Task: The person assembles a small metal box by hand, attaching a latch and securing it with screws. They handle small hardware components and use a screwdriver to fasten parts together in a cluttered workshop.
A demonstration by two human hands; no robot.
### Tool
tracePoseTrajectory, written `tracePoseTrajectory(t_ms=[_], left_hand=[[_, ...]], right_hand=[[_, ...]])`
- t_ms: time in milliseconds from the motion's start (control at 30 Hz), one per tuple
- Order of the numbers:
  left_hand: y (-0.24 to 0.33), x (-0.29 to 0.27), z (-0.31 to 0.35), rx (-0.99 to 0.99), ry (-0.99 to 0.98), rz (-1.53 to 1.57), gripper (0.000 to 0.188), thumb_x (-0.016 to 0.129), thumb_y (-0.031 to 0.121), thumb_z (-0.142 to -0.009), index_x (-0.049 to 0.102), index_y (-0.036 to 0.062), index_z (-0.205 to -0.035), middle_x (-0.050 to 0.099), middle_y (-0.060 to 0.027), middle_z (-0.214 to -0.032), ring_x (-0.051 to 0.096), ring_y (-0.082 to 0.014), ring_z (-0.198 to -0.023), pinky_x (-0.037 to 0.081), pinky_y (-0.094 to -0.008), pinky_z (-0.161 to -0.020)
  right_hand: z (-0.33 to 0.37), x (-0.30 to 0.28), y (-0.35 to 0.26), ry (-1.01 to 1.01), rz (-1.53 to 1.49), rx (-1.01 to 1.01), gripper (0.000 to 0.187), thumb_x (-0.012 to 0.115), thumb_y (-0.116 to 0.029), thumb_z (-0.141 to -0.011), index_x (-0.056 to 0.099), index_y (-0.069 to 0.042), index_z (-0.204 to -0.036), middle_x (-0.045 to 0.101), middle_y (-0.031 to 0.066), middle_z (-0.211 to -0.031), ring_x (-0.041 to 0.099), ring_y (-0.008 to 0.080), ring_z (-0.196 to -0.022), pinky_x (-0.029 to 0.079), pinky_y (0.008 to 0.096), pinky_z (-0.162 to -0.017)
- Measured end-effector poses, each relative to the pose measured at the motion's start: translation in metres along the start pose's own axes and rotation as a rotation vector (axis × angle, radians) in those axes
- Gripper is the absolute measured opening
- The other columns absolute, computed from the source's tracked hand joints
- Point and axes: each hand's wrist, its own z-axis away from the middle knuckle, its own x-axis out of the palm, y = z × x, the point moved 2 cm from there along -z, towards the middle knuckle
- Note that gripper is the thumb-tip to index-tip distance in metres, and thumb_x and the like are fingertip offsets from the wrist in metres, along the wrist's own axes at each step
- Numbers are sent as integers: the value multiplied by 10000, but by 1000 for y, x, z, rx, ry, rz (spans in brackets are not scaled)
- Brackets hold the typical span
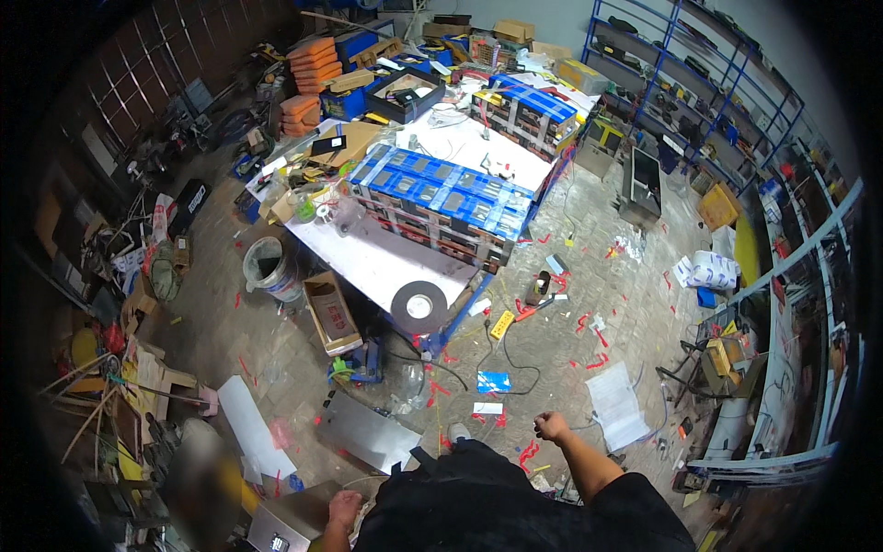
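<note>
My right hand (552, 426) is held out over the floor in front of me, its fingers curled in. Whether anything small is inside it I cannot make out. Low at my left side hangs my left hand (345, 508), near a metal box (280, 529); its fingers are too indistinct to read. Neither hand touches the white-topped workbench (345, 258) ahead. On that bench stand a long battery pack (441, 198) with blue top strips and a second similar pack (529, 110) farther back. A roll of dark tape (419, 306) lies at the bench's near corner.
A bucket (269, 267), a cardboard box (331, 313) and a metal sheet (368, 431) stand or lie left of the bench. A yellow power strip (501, 325) with cables, red scraps and a white sheet (616, 405) litter the floor. Blue shelving (676, 64) lines the far right.
</note>
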Motion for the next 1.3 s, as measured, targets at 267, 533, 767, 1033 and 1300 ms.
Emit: tracePoseTrajectory(t_ms=[267, 533, 767, 1033, 1300], left_hand=[[62, 4, -79, -41, -110, 167, 189, 699, 178, -931, 654, 37, -1048, 673, -53, -840, 635, -154, -641, 502, -293, -521], [97, 67, -101, -94, -216, 38, 154, 672, 132, -906, 682, 51, -1037, 694, -59, -847, 652, -164, -633, 524, -305, -526], [121, 135, -120, 13, -297, -238, 114, 637, 126, -897, 718, 47, -888, 686, -72, -777, 664, -191, -626, 531, -339, -526], [233, 277, -158, 80, -541, -310, 193, 606, 196, -891, 676, 59, -775, 622, -81, -666, 613, -208, -573, 495, -362, -532], [473, 469, -113, 397, -524, -302, 151, 648, 175, -929, 664, 31, -972, 653, -19, -760, 611, -150, -651, 503, -321, -612]], right_hand=[[47, -3, 60, 73, -31, 9, 281, 594, -224, -981, 688, 30, -1053, 722, 131, -853, 699, 216, -684, 564, 348, -606], [122, -32, 170, 200, -183, 222, 228, 588, -155, -895, 682, 52, -894, 652, 92, -694, 614, 196, -591, 515, 370, -559], [60, -78, 255, 307, -280, 208, 166, 617, -140, -878, 639, 12, -817, 639, 117, -662, 596, 218, -582, 474, 387, -539], [-42, -239, 244, 483, -290, 46, 120, 634, -137, -888, 663, -35, -832, 633, 71, -689, 584, 185, -544, 472, 341, -481], [-73, -408, 125, 576, -486, -4, 127, 602, -160, -956, 664, -51, -932, 645, 42, -742, 617, 153, -582, 480, 292, -493]])
